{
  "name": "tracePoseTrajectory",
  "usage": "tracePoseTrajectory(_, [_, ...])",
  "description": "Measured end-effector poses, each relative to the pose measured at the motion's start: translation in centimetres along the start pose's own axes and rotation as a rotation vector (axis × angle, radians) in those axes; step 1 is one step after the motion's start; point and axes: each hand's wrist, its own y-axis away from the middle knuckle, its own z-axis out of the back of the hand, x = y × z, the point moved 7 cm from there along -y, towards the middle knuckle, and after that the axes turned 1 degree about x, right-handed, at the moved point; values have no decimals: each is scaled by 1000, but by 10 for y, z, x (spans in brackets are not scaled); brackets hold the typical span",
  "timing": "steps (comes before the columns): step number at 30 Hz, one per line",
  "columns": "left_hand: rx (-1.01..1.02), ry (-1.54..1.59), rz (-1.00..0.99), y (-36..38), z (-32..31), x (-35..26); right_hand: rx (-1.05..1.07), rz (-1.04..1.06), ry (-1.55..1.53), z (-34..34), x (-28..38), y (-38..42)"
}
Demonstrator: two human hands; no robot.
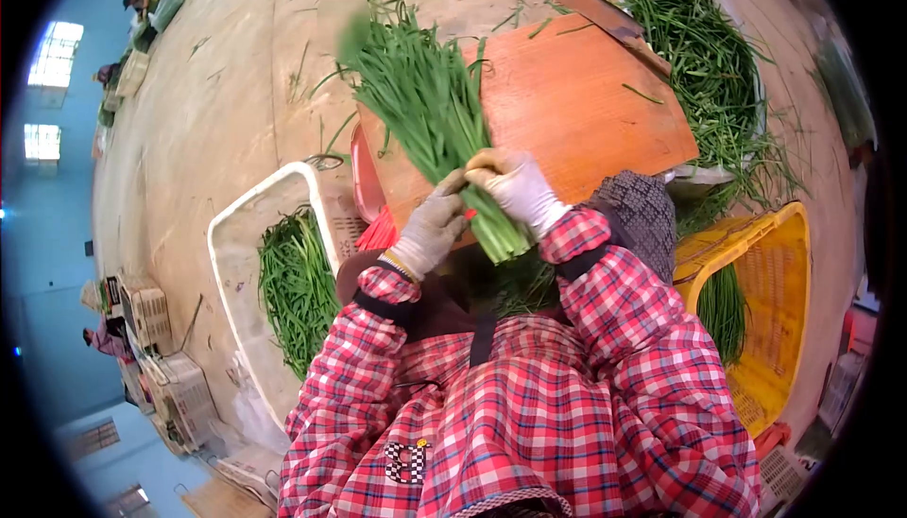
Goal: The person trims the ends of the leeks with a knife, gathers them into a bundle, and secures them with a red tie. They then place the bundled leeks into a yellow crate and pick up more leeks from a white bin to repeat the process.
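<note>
A thick bunch of garlic chives (420, 102) slants across the front of my body, leaves pointing away and cut stalk ends towards me. My left hand (433, 225), in a whitish work glove, closes on the left side of its lower stalks. Wrapped round the same stalks from the right is my gloved right hand (518, 187). A small bit of red shows on the stalks between the hands; its ends are hidden. Beyond them lies an orange-brown board (576, 93). Red strips (379, 233) hang just left of my left hand.
Left of me stands a white crate (219, 234) with chives inside. A yellow basket (798, 301), tipped on its side, holds more at my right. A large heap of loose chives (699, 64) lies beyond the board. Other people and crates line the far left.
</note>
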Motion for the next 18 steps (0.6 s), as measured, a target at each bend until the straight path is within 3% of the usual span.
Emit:
tracePoseTrajectory(2, [-45, -78, -92, -9, -5, 0, -26, -43, -22, 15, 2, 7])
tracePoseTrajectory(6, [-64, 66, -7, -17, -9, -4, 81, -162, -230, 10, -36, 3])
tracePoseTrajectory(14, [-297, 223, -108, -5, -3, -13, -5, -150, 120, 7, -30, 7])
tracePoseTrajectory(15, [-322, 69, -209, -3, 2, -26, -9, -97, 143, 5, -22, 8])
tracePoseTrajectory(16, [-323, 71, -201, -4, 2, -25, -16, -43, 161, 3, -15, 9])
tracePoseTrajectory(18, [-273, 496, 66, -8, -7, -3, 8, -106, 201, 2, -18, 13])
